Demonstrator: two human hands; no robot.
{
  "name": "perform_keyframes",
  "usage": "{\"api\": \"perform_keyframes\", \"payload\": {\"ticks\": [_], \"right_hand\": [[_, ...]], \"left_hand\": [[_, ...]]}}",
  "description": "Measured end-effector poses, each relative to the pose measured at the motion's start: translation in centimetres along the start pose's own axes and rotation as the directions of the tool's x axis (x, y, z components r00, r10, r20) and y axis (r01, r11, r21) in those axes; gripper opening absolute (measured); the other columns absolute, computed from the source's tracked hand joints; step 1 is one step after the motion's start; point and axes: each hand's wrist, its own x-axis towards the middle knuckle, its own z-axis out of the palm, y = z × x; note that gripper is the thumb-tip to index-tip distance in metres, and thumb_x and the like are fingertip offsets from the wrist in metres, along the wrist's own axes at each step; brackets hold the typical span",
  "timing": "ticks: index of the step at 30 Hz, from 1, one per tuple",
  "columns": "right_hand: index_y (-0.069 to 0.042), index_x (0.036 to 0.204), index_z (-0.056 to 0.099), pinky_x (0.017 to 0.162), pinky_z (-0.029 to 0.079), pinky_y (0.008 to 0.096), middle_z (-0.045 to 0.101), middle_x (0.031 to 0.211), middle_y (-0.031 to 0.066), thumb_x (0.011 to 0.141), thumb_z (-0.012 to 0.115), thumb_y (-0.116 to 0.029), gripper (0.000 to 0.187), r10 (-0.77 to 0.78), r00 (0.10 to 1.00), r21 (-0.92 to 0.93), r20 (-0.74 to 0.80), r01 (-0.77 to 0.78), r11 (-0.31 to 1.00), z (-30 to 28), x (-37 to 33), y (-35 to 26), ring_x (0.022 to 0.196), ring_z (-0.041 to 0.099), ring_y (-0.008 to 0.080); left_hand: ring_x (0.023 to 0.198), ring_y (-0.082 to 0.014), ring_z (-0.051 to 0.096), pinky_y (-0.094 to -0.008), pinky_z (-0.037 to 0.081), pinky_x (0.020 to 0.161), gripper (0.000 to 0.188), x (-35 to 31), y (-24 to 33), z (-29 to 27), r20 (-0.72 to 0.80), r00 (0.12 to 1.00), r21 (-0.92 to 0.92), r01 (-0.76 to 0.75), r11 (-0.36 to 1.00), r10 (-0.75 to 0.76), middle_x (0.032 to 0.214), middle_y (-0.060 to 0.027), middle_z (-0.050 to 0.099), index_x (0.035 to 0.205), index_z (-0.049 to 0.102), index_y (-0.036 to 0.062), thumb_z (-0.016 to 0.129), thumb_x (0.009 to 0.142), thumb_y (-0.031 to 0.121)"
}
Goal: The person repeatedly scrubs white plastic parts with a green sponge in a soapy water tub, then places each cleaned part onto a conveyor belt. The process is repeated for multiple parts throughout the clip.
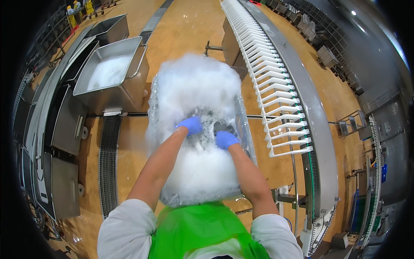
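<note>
A tub lined with clear plastic (pixel 244 142) stands in front of me, heaped with white foam (pixel 194 86). Both my hands, in blue-violet gloves, are in its middle, where the suds part over darker water (pixel 202 137). My left hand (pixel 190 125) is curled closed at the foam's surface; suds hide what its fingers hold. My right hand (pixel 226 139), a little nearer to me, is also curled, its fingertips against a dark grey thing (pixel 225 127) mostly covered by suds. That thing's kind does not show.
On the left, a steel bin (pixel 123 86) with foam inside stands by other steel bins (pixel 68 125). A conveyor with white prongs (pixel 276 95) runs along the right. A floor drain grate (pixel 108 164) lies left of the tub. People in yellow (pixel 71 11) are far off.
</note>
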Motion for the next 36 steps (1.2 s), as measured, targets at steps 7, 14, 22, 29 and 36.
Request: {"api": "perform_keyframes", "payload": {"ticks": [7,14,22,29,36], "right_hand": [[-0.001,0.107,0.064,0.060,0.052,0.0328,0.065,0.085,0.0142,0.091,0.056,-0.014,0.022,0.191,0.943,0.708,-0.273,0.062,0.703,-7.8,-2.6,-0.8,0.076,0.064,0.0197],[-0.005,0.107,0.062,0.071,0.051,0.0414,0.067,0.093,0.0168,0.092,0.060,-0.019,0.021,0.187,0.703,0.635,-0.686,0.455,0.624,-8.7,-2.6,-1.4,0.077,0.066,0.0284],[-0.004,0.088,0.062,0.064,0.047,0.0489,0.063,0.077,0.0239,0.090,0.060,-0.029,0.025,0.263,0.773,0.328,-0.578,-0.075,0.942,-8.9,-1.9,-1.5,0.075,0.061,0.0428],[-0.001,0.085,0.059,0.061,0.046,0.0468,0.061,0.077,0.0247,0.091,0.060,-0.031,0.031,0.153,0.827,0.334,-0.541,0.045,0.942,-7.9,-1.3,-1.4,0.069,0.060,0.0425],[-0.005,0.087,0.060,0.065,0.047,0.0509,0.063,0.079,0.0226,0.093,0.053,-0.034,0.030,0.124,0.842,0.400,-0.525,0.115,0.909,-6.3,0.3,0.4,0.075,0.062,0.0430]], "left_hand": [[0.054,-0.0041,0.045,-0.0171,0.034,0.040,0.037,-5.9,8.3,-9.0,0.364,0.871,-0.928,0.368,0.054,0.329,0.072,0.0035,0.048,0.114,0.055,0.0105,0.052,0.097,0.043],[0.054,-0.0048,0.047,-0.0169,0.036,0.040,0.035,-3.8,7.3,-7.2,0.425,0.744,-0.779,0.591,-0.210,0.515,0.071,0.0020,0.049,0.112,0.052,0.0090,0.047,0.099,0.041],[0.087,-0.0252,0.059,-0.0400,0.046,0.083,0.049,-6.3,11.5,-4.9,-0.054,0.990,-0.511,-0.137,0.848,0.127,0.098,-0.0150,0.062,0.112,0.055,-0.0031,0.044,0.097,0.042],[0.070,-0.0148,0.047,-0.0323,0.042,0.066,0.044,-7.3,10.1,-7.1,0.067,0.992,-0.695,-0.029,0.718,0.106,0.082,-0.0035,0.050,0.106,0.056,-0.0003,0.048,0.094,0.042],[0.063,-0.0090,0.042,-0.0266,0.036,0.053,0.040,-6.3,9.7,-7.4,0.167,0.985,-0.757,0.095,0.647,0.050,0.078,-0.0003,0.048,0.099,0.057,0.0043,0.050,0.093,0.043]]}}
